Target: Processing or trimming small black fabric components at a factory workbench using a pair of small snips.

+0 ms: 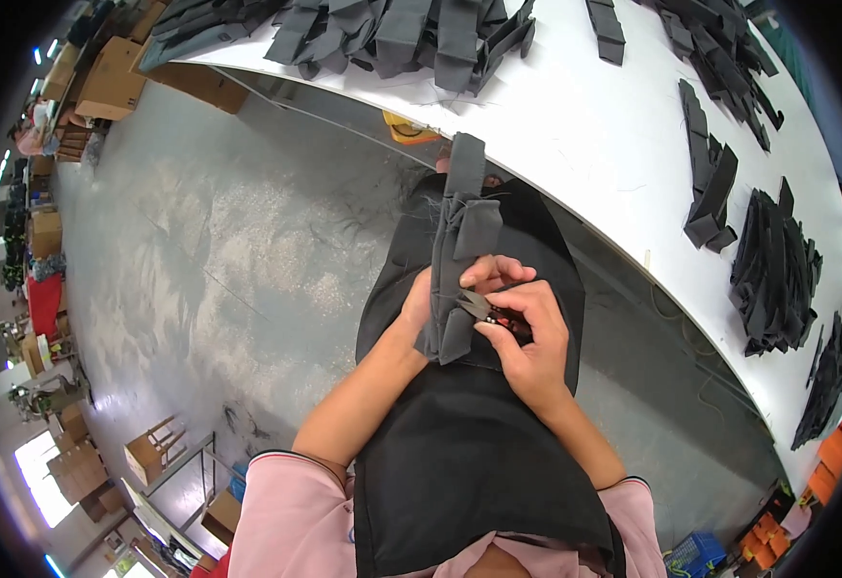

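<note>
1. On my head-camera feed, the dark grey fabric strip [447,260] runs lengthwise over the wearer's lap, in front of the black apron [479,462]. Its far end overlaps the edge of the white counter [584,125] in my view; I cannot tell whether the two touch.
2. Left hand [418,306]: clamped on the strip. I see the palm side along the strip's left edge and the fingers emerging on its right, so the strip lies across the grip, with a long portion beyond the hand and a short portion nearer the body.
3. Right hand [538,342]: closed around a pair of small snips [479,307], just right of the strip's lower part. Thumb and fingers cover most of the handles. I log the blades as slightly parted and pointing left at the strip; contact between tips and cloth I cannot tell.
4. Two folded flaps stand off the strip's right side: an upper flap [479,229] beyond the left fingers, and a lower flap [456,334] just below the snips.
5. On the counter I note a broad heap of similar pieces [397,39] at the far side and a bundle [777,275] to the right, both well apart from the hands.
</note>
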{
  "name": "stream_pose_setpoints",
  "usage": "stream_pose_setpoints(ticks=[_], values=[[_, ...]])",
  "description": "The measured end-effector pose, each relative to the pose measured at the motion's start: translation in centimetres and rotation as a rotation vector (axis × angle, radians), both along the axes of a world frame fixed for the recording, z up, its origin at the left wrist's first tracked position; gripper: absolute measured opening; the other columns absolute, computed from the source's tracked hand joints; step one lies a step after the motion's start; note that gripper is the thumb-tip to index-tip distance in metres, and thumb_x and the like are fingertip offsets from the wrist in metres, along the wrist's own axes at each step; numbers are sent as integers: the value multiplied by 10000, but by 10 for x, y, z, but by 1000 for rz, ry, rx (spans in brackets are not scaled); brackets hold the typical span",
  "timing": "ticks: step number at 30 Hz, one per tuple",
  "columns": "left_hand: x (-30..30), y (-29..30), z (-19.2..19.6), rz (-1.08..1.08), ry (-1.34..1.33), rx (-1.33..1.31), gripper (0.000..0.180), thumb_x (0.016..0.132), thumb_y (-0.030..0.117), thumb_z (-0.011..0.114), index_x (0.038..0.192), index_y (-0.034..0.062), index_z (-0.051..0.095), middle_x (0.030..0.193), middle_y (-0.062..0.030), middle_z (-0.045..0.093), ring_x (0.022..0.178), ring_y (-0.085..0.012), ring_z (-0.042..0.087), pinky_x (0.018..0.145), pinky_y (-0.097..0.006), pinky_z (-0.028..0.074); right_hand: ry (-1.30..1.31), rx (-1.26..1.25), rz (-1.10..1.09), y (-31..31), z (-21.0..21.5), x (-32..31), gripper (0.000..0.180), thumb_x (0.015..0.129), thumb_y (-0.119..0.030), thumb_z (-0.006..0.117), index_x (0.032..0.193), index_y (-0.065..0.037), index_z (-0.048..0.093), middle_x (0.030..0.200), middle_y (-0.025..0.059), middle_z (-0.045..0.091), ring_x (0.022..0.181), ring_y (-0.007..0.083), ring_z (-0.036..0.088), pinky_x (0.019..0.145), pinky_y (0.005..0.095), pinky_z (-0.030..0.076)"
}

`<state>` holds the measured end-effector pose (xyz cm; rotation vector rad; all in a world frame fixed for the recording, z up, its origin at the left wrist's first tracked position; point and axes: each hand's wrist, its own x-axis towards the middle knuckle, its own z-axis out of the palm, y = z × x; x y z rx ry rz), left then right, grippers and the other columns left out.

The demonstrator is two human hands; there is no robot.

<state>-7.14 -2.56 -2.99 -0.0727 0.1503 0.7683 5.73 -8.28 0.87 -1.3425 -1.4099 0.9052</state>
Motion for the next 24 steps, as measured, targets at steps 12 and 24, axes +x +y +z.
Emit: stream_pose_setpoints(ticks=[12, 24], values=[[9, -11, 9, -5, 264, 83, 422, 955, 357, 299, 749, 77, 537, 1132, -161, 540, 1195, -279, 442, 1073, -380, 328, -141, 170, 49, 4, -7, -6, 331, 638, 107, 721, 929, -13, 617, 912, 92, 604, 803, 204, 605, 676, 276, 494], [11, -11, -1, -27, 255, 97, 356, 950, 307, 328, 823, 52, 542, 1168, -160, 526, 1203, -249, 442, 1017, -375, 394, -29, 162, -34, 1, -5, -5, 240, 661, 41, 727, 870, -32, 635, 813, 74, 593, 729, 226, 589, 648, 301, 448]])
